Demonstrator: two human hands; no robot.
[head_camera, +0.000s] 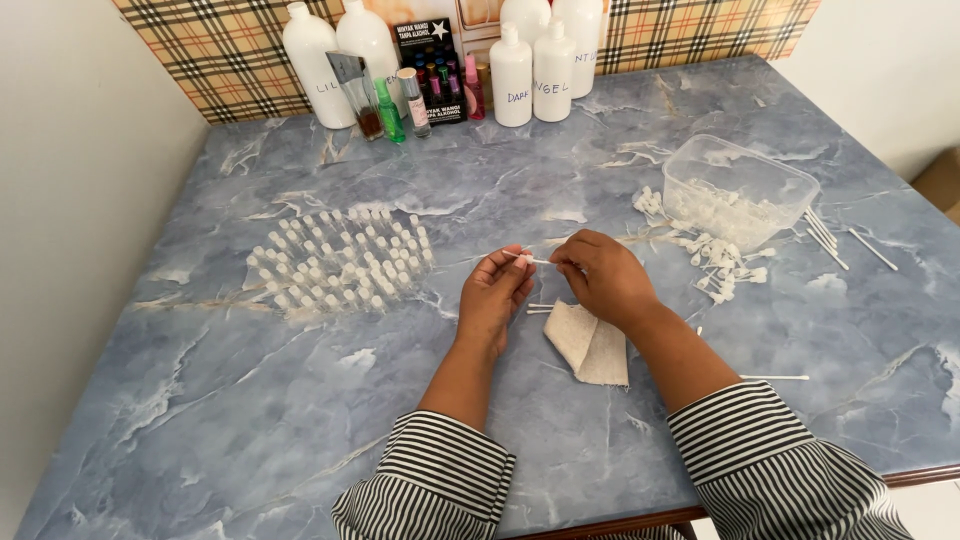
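Head view shows our left hand (493, 297) and right hand (603, 275) above the counter (300, 420), fingers pinched shut on one thin white stick (527, 260) held between them, over a beige cloth (592, 345). We judge an assembly step underway, needing fine alignment. Beyond stand small clear vials (340, 258), a plastic tub (738, 190) and white bottles (530, 70).

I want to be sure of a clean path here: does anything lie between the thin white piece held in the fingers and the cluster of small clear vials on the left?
Nothing visible does. The thin white piece is pinched between the left hand and the right hand. Between it and the cluster of small clear vials lies only bare tabletop. The cloth sits below the hands, off that line.
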